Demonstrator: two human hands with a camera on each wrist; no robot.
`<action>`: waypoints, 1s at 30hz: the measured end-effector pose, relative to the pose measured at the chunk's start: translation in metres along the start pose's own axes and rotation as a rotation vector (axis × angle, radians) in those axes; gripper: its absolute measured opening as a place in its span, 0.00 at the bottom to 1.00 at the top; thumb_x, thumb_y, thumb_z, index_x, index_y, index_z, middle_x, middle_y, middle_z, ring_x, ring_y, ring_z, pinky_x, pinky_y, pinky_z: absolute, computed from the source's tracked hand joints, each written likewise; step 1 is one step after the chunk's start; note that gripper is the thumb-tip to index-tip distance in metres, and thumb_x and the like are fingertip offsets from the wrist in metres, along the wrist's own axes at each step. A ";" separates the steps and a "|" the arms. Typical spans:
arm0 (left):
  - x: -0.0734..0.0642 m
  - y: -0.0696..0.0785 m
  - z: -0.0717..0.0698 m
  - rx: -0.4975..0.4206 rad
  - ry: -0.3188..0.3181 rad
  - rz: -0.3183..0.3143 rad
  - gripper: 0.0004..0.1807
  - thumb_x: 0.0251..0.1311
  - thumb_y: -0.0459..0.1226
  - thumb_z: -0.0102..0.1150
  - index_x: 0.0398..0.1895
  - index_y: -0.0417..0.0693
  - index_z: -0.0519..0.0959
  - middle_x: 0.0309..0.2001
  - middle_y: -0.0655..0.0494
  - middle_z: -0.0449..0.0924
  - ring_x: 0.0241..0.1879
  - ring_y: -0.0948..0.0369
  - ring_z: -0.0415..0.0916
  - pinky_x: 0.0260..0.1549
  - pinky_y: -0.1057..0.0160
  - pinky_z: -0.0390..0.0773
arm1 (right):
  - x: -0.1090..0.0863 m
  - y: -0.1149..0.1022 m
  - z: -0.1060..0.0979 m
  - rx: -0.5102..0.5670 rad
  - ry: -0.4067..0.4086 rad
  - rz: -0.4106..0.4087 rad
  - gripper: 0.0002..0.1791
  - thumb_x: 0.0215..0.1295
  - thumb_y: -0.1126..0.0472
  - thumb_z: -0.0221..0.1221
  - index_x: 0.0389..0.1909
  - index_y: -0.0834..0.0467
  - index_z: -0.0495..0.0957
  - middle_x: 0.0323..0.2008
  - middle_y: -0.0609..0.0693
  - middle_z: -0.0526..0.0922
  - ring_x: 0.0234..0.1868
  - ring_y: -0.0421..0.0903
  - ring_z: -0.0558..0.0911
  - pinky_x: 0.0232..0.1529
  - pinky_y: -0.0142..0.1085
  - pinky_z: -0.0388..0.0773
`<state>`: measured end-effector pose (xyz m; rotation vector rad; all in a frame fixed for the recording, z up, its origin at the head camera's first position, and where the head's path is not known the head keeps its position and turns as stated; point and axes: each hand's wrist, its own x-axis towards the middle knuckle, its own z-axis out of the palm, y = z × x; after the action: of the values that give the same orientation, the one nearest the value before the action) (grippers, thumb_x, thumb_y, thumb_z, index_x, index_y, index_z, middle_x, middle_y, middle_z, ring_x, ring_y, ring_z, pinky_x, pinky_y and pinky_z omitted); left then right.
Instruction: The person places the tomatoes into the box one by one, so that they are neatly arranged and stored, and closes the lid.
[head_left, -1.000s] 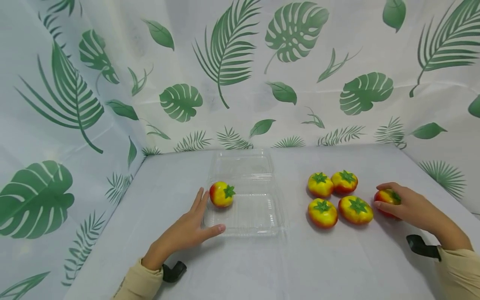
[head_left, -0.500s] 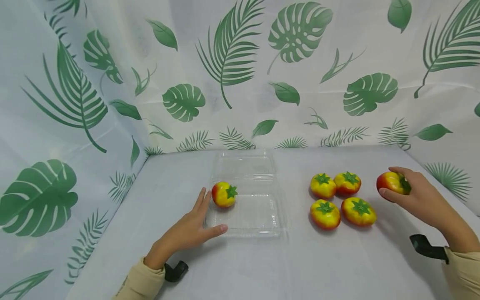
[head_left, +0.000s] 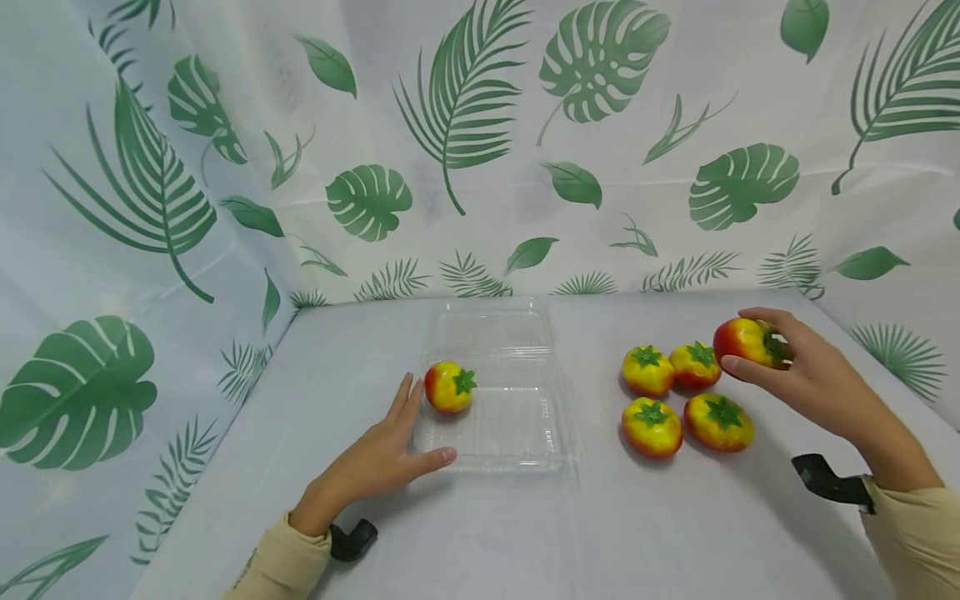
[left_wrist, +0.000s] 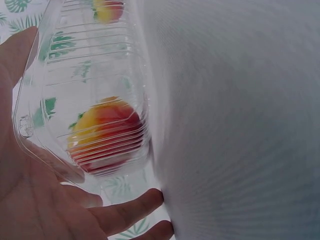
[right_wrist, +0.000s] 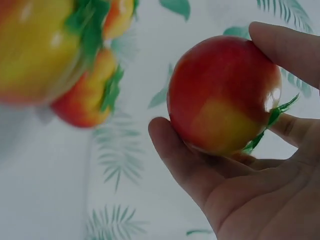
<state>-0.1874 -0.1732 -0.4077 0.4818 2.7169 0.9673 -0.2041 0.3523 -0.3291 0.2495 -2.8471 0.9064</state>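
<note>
My right hand (head_left: 817, 379) holds a red-and-yellow tomato (head_left: 745, 342) with a green leafy top above the table, thumb and fingers on opposite sides of it. The right wrist view shows this held tomato (right_wrist: 222, 95) clear of the others. My left hand (head_left: 378, 462) rests beside a clear plastic clamshell box (head_left: 510, 458), its fingers straight along the left side and the thumb near the front edge. One tomato (head_left: 447, 387) sits in the box's near tray, toward the back left. Through the ribbed plastic, the left wrist view shows that tomato (left_wrist: 107, 137).
Several more tomatoes stand grouped on the white table, among them a front-left one (head_left: 652, 427) and a front-right one (head_left: 718, 422). The box's lid (head_left: 491, 325) lies open toward the back. Leaf-printed cloth (head_left: 480, 233) hangs behind and along the sides.
My right hand has lifted a tomato off the table and carried it left, close to the back of the group. The left hand has stayed by the box.
</note>
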 end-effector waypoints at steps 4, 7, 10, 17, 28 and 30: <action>0.000 0.001 -0.001 0.003 0.002 -0.005 0.65 0.67 0.66 0.64 0.89 0.47 0.36 0.87 0.48 0.25 0.82 0.40 0.51 0.75 0.35 0.59 | 0.006 -0.018 0.008 0.014 -0.034 -0.033 0.43 0.76 0.50 0.66 0.81 0.62 0.57 0.68 0.75 0.68 0.61 0.79 0.72 0.51 0.72 0.80; 0.001 0.001 -0.001 -0.001 0.005 -0.001 0.64 0.68 0.65 0.64 0.89 0.45 0.37 0.87 0.46 0.26 0.82 0.39 0.50 0.75 0.34 0.58 | 0.011 -0.031 0.016 0.023 -0.046 -0.069 0.42 0.76 0.49 0.66 0.81 0.60 0.58 0.69 0.74 0.69 0.62 0.77 0.73 0.53 0.72 0.79; 0.001 0.001 -0.001 -0.014 -0.002 0.004 0.64 0.68 0.65 0.64 0.89 0.45 0.37 0.87 0.46 0.25 0.82 0.39 0.48 0.75 0.34 0.57 | 0.017 -0.043 0.024 0.053 -0.061 -0.095 0.42 0.76 0.51 0.67 0.82 0.59 0.59 0.69 0.72 0.70 0.62 0.75 0.74 0.51 0.68 0.83; 0.000 0.000 -0.002 -0.022 -0.019 0.016 0.65 0.67 0.65 0.65 0.89 0.45 0.36 0.87 0.47 0.24 0.82 0.39 0.48 0.75 0.34 0.57 | 0.031 -0.074 0.042 0.158 -0.140 -0.123 0.42 0.74 0.50 0.68 0.82 0.53 0.59 0.68 0.65 0.72 0.60 0.67 0.77 0.43 0.52 0.89; 0.000 -0.003 -0.002 -0.016 -0.032 0.022 0.66 0.66 0.66 0.65 0.89 0.47 0.35 0.87 0.49 0.23 0.83 0.41 0.45 0.76 0.35 0.55 | 0.047 -0.111 0.069 0.243 -0.209 -0.195 0.41 0.72 0.51 0.70 0.79 0.53 0.61 0.64 0.61 0.76 0.58 0.62 0.77 0.37 0.45 0.88; 0.000 -0.003 -0.002 -0.019 -0.036 0.019 0.66 0.65 0.66 0.65 0.89 0.48 0.35 0.87 0.49 0.23 0.84 0.42 0.44 0.76 0.35 0.54 | 0.050 -0.116 0.074 0.245 -0.212 -0.211 0.41 0.72 0.51 0.71 0.78 0.53 0.62 0.64 0.60 0.76 0.59 0.61 0.77 0.40 0.47 0.88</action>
<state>-0.1888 -0.1766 -0.4081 0.5180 2.6732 0.9786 -0.2356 0.2098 -0.3151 0.6980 -2.8154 1.2467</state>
